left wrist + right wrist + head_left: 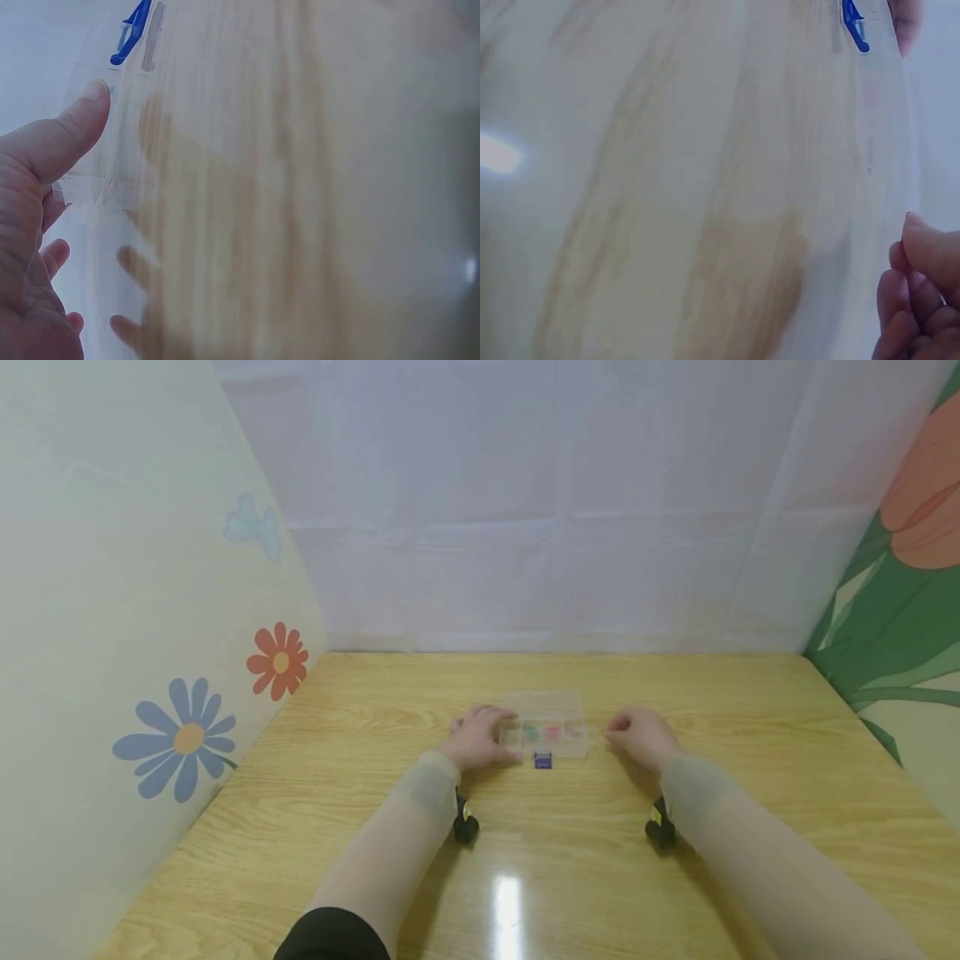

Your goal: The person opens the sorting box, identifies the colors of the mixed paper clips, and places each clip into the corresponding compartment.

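Observation:
A small clear plastic compartment box lies on the table with its transparent lid raised or laid back behind it. Green and pink contents show inside, too small to identify. A blue latch sticks out from its front, also visible in the left wrist view. My left hand grips the box's left end, thumb at the front and fingers round the far side. To the right, apart from the box, my right hand has curled fingers, thumb against the index finger; nothing shows between them.
The wood-grain table extends around the box. A pale cloth backdrop rises at its far edge. Side panels bear printed flowers, a blue one at left among them. A dark wrist camera sits under each wrist.

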Motion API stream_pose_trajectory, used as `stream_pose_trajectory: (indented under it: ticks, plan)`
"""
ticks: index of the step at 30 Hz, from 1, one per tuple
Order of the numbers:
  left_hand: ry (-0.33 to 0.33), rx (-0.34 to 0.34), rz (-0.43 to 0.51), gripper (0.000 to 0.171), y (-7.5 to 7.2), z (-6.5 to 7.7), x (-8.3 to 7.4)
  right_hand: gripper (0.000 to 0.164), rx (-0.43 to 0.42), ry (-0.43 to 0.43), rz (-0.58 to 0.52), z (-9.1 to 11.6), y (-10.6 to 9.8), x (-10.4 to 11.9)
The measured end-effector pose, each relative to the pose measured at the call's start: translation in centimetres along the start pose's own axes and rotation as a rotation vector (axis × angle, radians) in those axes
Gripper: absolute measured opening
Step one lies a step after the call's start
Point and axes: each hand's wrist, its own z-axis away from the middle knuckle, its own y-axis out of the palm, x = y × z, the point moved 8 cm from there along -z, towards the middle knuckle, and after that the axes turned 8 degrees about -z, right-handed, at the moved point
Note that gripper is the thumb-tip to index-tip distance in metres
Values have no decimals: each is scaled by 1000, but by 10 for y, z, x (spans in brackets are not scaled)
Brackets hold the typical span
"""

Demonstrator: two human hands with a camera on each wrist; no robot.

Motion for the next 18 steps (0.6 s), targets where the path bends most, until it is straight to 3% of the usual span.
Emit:
stream_pose_trajectory:
  ticks: [18]
  plan:
    - [3,-12,-1,77,2,-3,2,22,12,18,-29,-1,2,14]
